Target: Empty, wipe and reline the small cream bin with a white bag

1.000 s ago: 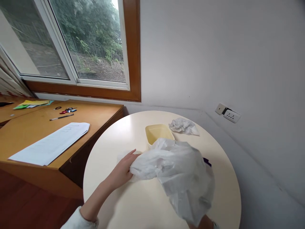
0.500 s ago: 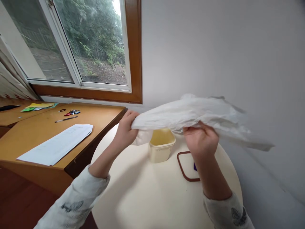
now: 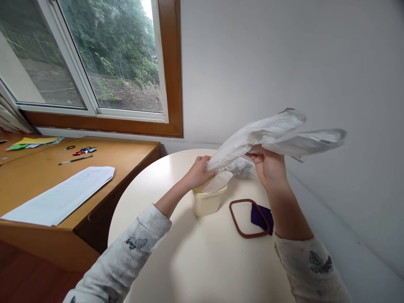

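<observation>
A white plastic bag (image 3: 261, 134) stretches between my hands above a round table. My left hand (image 3: 198, 173) is closed on its lower left end, just over a cream square bin (image 3: 206, 203); that end of the bag hangs at the bin's mouth, and I cannot tell how far inside it reaches. My right hand (image 3: 270, 166) grips the gathered middle of the bag from below, higher and to the right. Beyond my right hand, the bag's loose parts spread out towards the wall. Much of the bin's opening is hidden by the bag.
On the round white table (image 3: 151, 181) lie a brown rounded frame (image 3: 233, 216), a dark purple cloth (image 3: 259, 217) and a crumpled clear plastic bag (image 3: 242, 167). A wooden desk (image 3: 126, 151) at left holds papers (image 3: 67, 195), a pen (image 3: 75, 160) and keys (image 3: 84, 150). The wall stands close behind.
My left hand has moved right and down, bringing the bag's end to the bin's mouth. My right hand has risen slightly. The bag now slants upward to the right, and the purple cloth shows more.
</observation>
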A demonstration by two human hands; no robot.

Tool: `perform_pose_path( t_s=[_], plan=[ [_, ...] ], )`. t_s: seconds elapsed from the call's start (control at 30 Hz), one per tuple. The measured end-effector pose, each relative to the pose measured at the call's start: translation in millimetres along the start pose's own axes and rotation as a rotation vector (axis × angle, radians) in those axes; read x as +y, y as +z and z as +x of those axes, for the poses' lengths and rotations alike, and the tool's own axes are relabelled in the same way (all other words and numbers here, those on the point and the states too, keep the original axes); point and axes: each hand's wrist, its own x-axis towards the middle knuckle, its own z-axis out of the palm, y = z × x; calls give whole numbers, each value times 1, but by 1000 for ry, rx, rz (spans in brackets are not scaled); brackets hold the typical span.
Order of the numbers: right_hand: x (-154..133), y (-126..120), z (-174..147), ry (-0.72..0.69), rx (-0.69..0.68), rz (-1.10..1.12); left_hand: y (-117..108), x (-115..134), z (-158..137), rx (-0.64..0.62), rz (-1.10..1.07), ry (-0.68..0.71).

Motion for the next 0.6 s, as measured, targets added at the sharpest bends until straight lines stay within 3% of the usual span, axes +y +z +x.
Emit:
perform_pose_path(
  t_s=[0.17, 0.37, 0.43, 0.6],
  plan=[
    [8, 1, 1, 38, -13, -6, -5, -1, -6, -29, 3, -29],
    [-8, 14, 0, 17, -37, 101, -8, 8, -3, 1, -34, 34],
    [-16, 17, -2, 17, -42, 112, -11, 9, -1, 73, -63, 78],
    [-21, 15, -13, -6, -93, 83, -37, 3, 0, 387, -236, 66]
  ],
)
